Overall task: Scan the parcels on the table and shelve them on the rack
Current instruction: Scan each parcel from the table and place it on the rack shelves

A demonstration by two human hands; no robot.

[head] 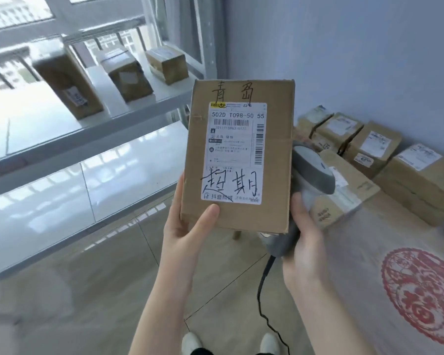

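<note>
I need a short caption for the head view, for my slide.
The left hand holds a labelled parcel while the right hand grips a grey scanner beside it.

Rack (128, 108): we spotted three boxes (128, 75) sitting apart on its upper shelf (164, 94).
Table (369, 265): we saw several parcels (420, 180) crowded by the wall, and a red emblem (420, 298) printed on top.

Left hand (187, 234) holds the parcel (241, 155) upright while right hand (305, 242) grips the scanner (313, 172).
</note>
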